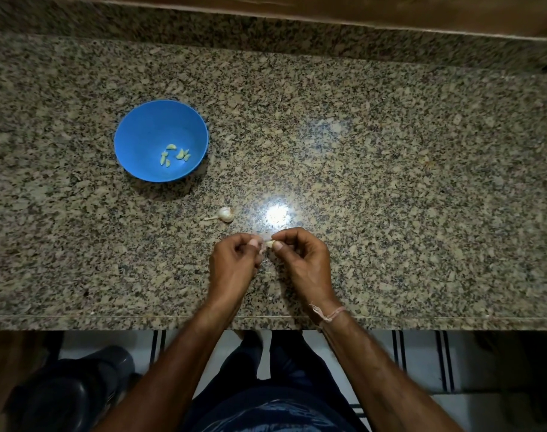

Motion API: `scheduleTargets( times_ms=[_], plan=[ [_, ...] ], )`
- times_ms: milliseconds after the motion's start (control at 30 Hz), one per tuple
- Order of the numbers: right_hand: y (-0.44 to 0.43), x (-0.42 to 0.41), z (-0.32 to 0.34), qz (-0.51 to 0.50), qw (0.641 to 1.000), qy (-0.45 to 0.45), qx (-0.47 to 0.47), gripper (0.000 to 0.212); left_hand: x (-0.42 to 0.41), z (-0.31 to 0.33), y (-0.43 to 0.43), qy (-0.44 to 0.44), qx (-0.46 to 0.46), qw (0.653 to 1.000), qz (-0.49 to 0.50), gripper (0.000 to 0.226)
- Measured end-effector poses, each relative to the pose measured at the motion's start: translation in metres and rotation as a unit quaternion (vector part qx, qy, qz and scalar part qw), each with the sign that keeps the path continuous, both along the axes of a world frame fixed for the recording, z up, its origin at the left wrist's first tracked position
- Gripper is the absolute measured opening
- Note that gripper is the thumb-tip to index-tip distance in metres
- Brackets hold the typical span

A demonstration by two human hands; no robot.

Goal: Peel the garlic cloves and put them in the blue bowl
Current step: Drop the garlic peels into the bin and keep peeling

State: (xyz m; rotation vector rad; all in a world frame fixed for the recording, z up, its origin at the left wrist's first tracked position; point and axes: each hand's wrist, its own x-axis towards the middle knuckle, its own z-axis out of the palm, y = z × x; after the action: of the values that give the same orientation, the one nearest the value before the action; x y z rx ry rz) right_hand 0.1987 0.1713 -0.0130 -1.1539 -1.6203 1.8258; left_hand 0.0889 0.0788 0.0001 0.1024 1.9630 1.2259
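We have both hands working together over the countertop (359,151), close to its near edge, so the scraps fall on the stone and not on the floor. Our right hand (306,260) pinches a small garlic clove (269,243) between thumb and forefinger, holding it steady; our left hand (233,263) pinches the papery skin (263,241) beside it, fingers curled, and we judge it is pulling the skin away (the skin is thin and blurred, so how much clings on we cannot tell). The blue bowl (135,120) sits toward the far left of the countertop, well apart from the hands, with about 6 peeled cloves (175,154) already inside. The remaining garlic bulb (224,214) lies between bowl and hands, near enough to reach for the next clove.
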Motion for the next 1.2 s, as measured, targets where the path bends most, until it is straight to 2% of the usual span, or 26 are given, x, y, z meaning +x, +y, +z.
scheduleTargets(
  times_ms=[167,333,533,667,767,900,1033,1067,1200],
  plan=[
    [0.000,-0.001,-0.001,0.010,0.999,-0.006,0.035,0.007,0.003,0.007,0.001,-0.070,0.047,0.996,0.014,0.019],
    [-0.003,0.000,0.000,0.019,0.999,-0.006,0.028,0.009,0.005,0.008,-0.001,0.005,0.041,0.999,0.020,0.008],
    [-0.005,0.001,0.004,0.004,1.000,-0.003,0.011,0.010,0.007,0.011,0.002,-0.007,0.045,0.999,0.028,0.007],
    [-0.006,0.003,0.003,0.031,0.995,-0.047,0.087,0.013,0.007,0.008,0.000,0.012,0.007,1.000,-0.001,0.004],
    [-0.004,0.003,0.003,0.054,0.984,-0.070,0.155,0.014,0.008,0.005,-0.001,-0.037,0.010,0.999,0.004,0.011],
    [-0.004,-0.002,0.003,0.028,0.992,-0.088,0.080,0.010,0.013,0.008,0.002,0.004,-0.007,1.000,0.013,0.008],
    [-0.001,-0.005,0.003,0.004,0.995,-0.087,-0.039,0.007,0.015,0.011,0.002,0.126,-0.046,0.990,-0.035,0.008],
    [0.000,-0.005,0.004,0.006,0.996,-0.085,-0.040,0.007,0.014,0.012,0.002,0.127,-0.051,0.990,-0.038,0.008],
    [-0.003,-0.003,0.009,0.045,0.994,-0.077,0.062,0.014,0.007,0.010,0.003,-0.054,0.018,0.998,0.031,0.011]
  ],
)
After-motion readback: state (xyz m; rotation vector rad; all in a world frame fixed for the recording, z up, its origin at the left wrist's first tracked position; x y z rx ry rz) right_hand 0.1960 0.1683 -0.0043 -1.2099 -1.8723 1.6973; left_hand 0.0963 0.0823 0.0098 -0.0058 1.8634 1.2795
